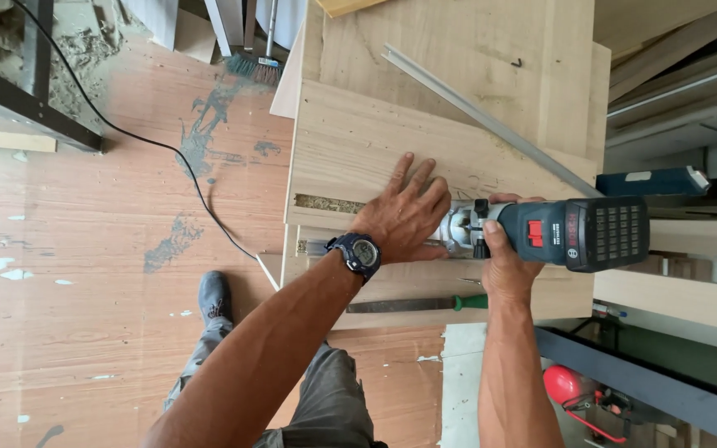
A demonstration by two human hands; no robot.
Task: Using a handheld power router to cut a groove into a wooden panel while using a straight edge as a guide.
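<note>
A light wooden panel [358, 141] lies on a workbench in front of me. A cut slot full of sawdust [329, 203] runs along its near edge. My right hand [504, 270] grips the body of a dark green cordless trim router [574, 234] lying on its side against the panel. My left hand [404, 216], a dark digital watch on its wrist, lies flat with fingers spread on the panel and over the router's metal base [458, 228].
A long metal straightedge [491, 124] lies diagonally across the boards. A green-handled chisel [425, 304] rests near the bench's front edge. A black cable [143, 137] snakes over the wooden floor at left. A broom [259, 66] stands at the back. My shoe [213, 294] is below.
</note>
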